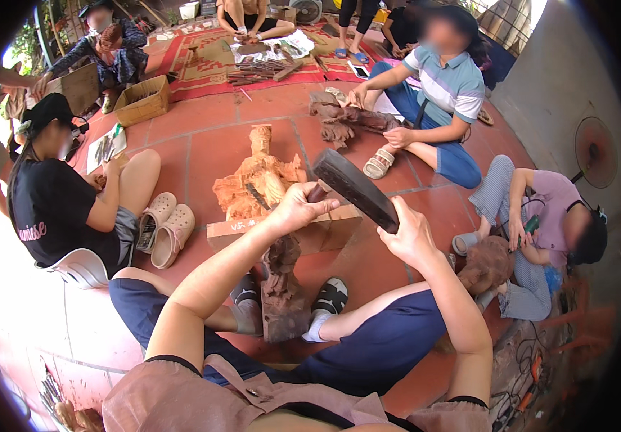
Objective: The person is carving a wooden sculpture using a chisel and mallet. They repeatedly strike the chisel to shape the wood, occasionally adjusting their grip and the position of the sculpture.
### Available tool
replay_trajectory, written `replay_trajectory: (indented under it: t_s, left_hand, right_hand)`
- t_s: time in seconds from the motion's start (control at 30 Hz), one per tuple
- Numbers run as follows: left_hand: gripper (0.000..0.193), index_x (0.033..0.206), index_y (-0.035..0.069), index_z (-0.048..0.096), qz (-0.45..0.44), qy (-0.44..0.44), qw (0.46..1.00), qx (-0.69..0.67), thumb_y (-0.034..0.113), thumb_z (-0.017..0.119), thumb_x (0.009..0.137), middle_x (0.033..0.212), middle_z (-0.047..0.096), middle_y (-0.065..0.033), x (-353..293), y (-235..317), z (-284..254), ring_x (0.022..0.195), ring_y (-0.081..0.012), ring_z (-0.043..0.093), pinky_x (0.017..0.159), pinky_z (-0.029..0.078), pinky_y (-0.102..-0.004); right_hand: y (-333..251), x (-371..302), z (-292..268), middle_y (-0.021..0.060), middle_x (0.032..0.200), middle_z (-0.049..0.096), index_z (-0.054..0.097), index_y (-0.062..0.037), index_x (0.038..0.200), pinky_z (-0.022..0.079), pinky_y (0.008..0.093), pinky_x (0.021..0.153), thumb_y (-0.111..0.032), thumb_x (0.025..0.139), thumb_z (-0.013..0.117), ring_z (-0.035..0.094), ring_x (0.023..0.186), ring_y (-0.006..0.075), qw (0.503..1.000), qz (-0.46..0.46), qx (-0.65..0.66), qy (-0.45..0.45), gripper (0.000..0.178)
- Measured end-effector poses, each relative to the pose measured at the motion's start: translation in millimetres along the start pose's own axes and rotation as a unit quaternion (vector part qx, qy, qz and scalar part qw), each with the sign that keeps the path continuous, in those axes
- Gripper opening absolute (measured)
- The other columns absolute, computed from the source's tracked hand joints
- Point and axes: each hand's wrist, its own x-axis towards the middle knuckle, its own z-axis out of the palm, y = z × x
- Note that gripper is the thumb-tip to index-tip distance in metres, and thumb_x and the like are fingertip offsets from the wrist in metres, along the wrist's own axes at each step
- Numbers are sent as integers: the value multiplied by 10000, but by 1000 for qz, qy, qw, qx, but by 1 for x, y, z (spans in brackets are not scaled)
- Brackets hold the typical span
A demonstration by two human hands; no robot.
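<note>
A dark wooden mallet (357, 189) is raised in front of me, held in both hands. My left hand (302, 209) is closed around its short reddish-brown handle, and my right hand (410, 234) grips the lower right end of its head. Below, between my feet, a dark brown wood carving (281, 288) stands on its block base; neither hand touches it. Past my hands is a light orange carved wooden statue (260, 176) beside a cardboard box (325, 234), with a dark narrow object (256, 196) against it.
Co-workers sit around on the red tiled floor (209, 147): one at left near beige clogs (170, 230), one at right with a dark carving (350, 121), another with a rounded brown carving (489, 265). Tools lie on a red rug (202, 61). Cables (523, 374) lie lower right; a fan (597, 151) stands right.
</note>
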Motion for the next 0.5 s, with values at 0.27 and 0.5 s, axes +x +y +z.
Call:
replay_trajectory:
  t_s: [0.27, 0.5]
  left_hand:
    - [180, 1021, 51, 701, -45, 7, 997, 61, 137, 724, 865, 815, 623, 80, -1, 8, -1, 667, -28, 460, 591, 393, -218]
    - [149, 914, 55, 688, -37, 64, 997, 5, 182, 733, 850, 620, 550, 69, -5, 8, -7, 457, -10, 401, 396, 306, -200]
  right_hand:
    - [2, -1, 1, 231, 927, 626, 478, -27, 1089, 496, 481, 741, -83, 713, 704, 620, 877, 426, 1000, -4, -9, 6, 443]
    - [0, -2, -4, 234, 930, 632, 494, -30, 1078, 493, 474, 756, -106, 727, 710, 618, 891, 427, 999, -25, -19, 10, 419]
